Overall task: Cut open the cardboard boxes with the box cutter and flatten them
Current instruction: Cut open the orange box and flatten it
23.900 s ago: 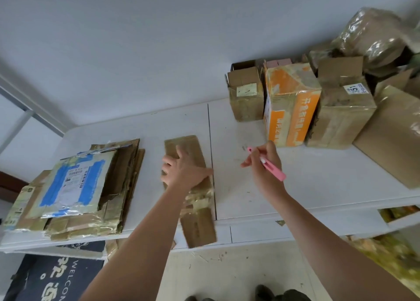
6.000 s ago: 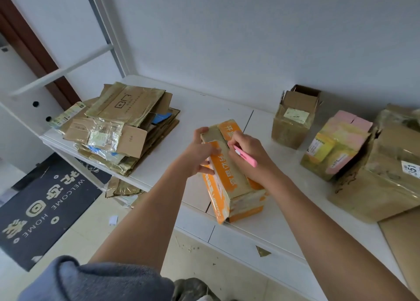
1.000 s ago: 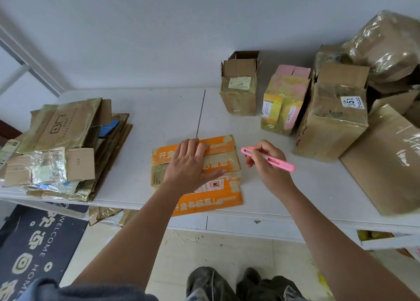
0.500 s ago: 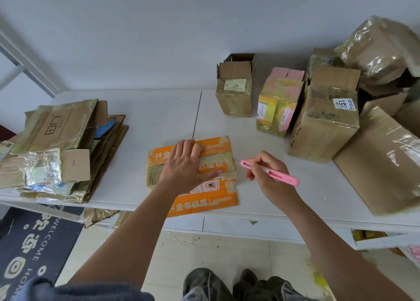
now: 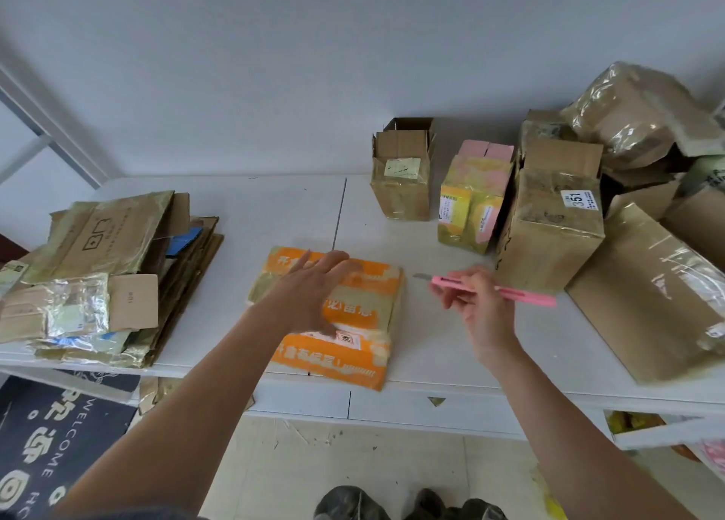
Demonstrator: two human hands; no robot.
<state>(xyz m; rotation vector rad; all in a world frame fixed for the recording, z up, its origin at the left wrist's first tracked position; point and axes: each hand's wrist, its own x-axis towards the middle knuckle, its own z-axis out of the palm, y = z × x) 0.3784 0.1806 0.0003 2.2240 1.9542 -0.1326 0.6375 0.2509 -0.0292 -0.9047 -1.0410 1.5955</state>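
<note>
- Head view: orange box (image 5: 333, 315) lies flat on the white counter (image 5: 274, 213) at its front edge; judged cut and flattened, not yet stacked.
- Left hand (image 5: 314, 288) is over the orange box with fingers spread and straight. The image is blurred, so I cannot tell whether the palm presses down or floats just above.
- Right hand (image 5: 470, 303), just right of the orange box, pinches the pink box cutter (image 5: 490, 290) between fingers and thumb. The blade tip is out and points toward the orange box but touches no cardboard.
- Stack of flattened boxes (image 5: 106, 276) sits well left of the orange box, several layers deep. Judged as finished work.
- Remaining, behind and right of the orange box: small open-topped brown box (image 5: 400, 182), yellow-and-pink box (image 5: 470, 205), brown box with the 351 label (image 5: 549, 221), large taped box (image 5: 659, 303), and a wrapped pile (image 5: 635, 119) at the far right. All are standing and uncut.
- Estimate: roughly mid-task. The likely next step is moving the orange box to the stack, then taking a standing box.
</note>
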